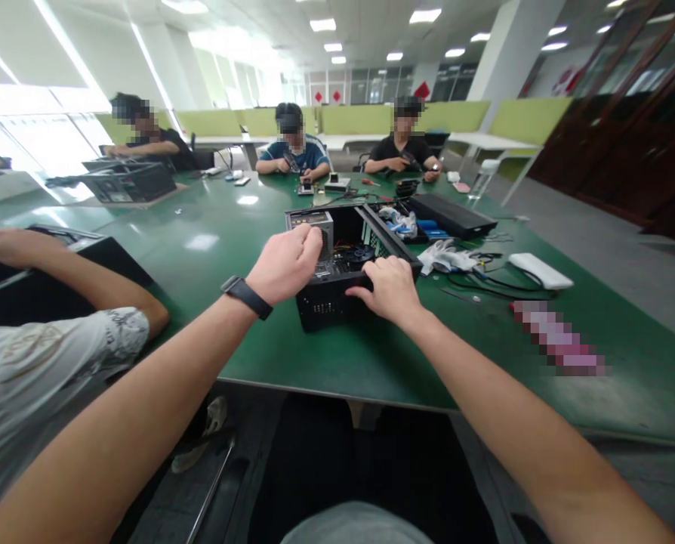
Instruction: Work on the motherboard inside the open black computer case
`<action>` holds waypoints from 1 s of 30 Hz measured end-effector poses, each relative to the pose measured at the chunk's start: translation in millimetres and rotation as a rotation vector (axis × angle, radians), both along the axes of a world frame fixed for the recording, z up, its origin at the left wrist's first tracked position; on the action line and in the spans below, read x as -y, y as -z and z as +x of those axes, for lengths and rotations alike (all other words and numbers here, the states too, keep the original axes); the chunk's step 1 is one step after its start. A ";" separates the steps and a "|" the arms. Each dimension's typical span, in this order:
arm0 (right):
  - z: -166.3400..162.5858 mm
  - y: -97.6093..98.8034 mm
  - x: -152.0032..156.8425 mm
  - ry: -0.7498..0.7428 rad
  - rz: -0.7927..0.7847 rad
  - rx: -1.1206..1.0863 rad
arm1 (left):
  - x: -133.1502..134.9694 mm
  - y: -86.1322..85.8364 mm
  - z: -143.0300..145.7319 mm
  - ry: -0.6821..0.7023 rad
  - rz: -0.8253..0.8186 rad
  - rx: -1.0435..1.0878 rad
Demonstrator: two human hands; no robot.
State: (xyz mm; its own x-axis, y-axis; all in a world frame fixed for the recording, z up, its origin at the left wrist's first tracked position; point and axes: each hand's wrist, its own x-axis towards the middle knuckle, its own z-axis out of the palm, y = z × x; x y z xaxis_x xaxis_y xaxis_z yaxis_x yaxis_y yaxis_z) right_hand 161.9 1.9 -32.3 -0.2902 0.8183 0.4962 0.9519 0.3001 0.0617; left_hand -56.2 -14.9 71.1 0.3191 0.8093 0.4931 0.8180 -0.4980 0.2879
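Note:
An open black computer case (329,302) lies on the table before me, its top side uncovered. Inside are a grey power supply (322,220), a round black fan (360,255) and thin coloured wires. My left hand (289,261), with a dark band on its wrist, is closed at the near left of the case, right beside the power supply. Its fingertips are turned away, so what they pinch is hidden. My right hand (391,287) grips the near right edge of the case, fingers over the rim and thumb along the outer wall.
White gloves (445,257), black cables (490,285), a white pouch (540,270) and a flat black box (454,215) lie to the right. A clear bottle (485,180) stands farther back. A co-worker's arm (82,276) reaches over another case (111,264) at left; other people sit across the green table (247,347).

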 end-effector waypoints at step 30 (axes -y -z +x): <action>-34.5 -7.6 -33.7 -0.003 -0.010 0.036 | 23.1 17.2 -34.3 0.059 -0.124 0.108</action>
State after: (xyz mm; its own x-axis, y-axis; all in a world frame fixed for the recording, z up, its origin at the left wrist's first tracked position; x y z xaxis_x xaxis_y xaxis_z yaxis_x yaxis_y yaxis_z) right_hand 127.4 35.6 -24.8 -0.3099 0.8225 0.4769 0.9483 0.3034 0.0930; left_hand -90.5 -38.1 53.9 0.3187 0.8476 0.4243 0.7491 -0.4995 0.4351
